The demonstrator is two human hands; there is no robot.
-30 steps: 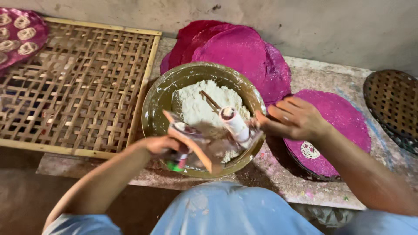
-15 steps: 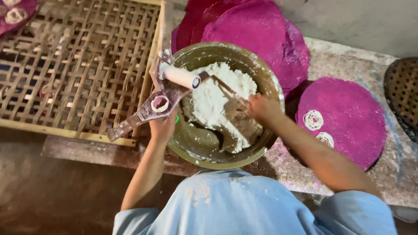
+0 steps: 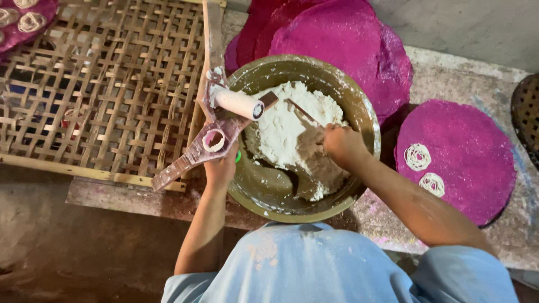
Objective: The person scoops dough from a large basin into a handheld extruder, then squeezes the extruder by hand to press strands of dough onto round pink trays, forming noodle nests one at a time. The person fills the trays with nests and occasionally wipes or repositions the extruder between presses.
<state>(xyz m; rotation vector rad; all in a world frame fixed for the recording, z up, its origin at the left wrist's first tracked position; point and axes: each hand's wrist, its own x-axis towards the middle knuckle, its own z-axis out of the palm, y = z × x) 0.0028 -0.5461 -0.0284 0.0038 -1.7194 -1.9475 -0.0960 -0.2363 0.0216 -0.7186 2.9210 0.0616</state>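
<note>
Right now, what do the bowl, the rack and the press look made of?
Bowl: metal, probably brass, going by its dull yellow sheen under the flour. Rack: woven bamboo or cane strips in an open lattice, matte tan. Press, held by the left hand: seemingly flour-dusted wood; its white cylinder could be plastic or metal.

So my left hand point(image 3: 220, 168) is gripping the wooden noodle press point(image 3: 216, 130) from underneath, holding it tilted over the left rim of the big brass-coloured bowl point(image 3: 359, 106). Its white plunger point(image 3: 238, 104) sticks out toward the dough. My right hand point(image 3: 341, 145) is down in the bowl, fingers point(image 3: 328, 134) curled around a thin stick point(image 3: 300, 111) that's dug into the white dough point(image 3: 286, 123). Off to the left there's a woven bamboo tray point(image 3: 101, 95). Behind the bowl sits a stack of magenta round mats point(image 3: 337, 50), and on the desk point(image 3: 449, 73) to the right lies another magenta mat point(image 3: 466, 168) with two little noodle coils point(image 3: 418, 156).
</note>
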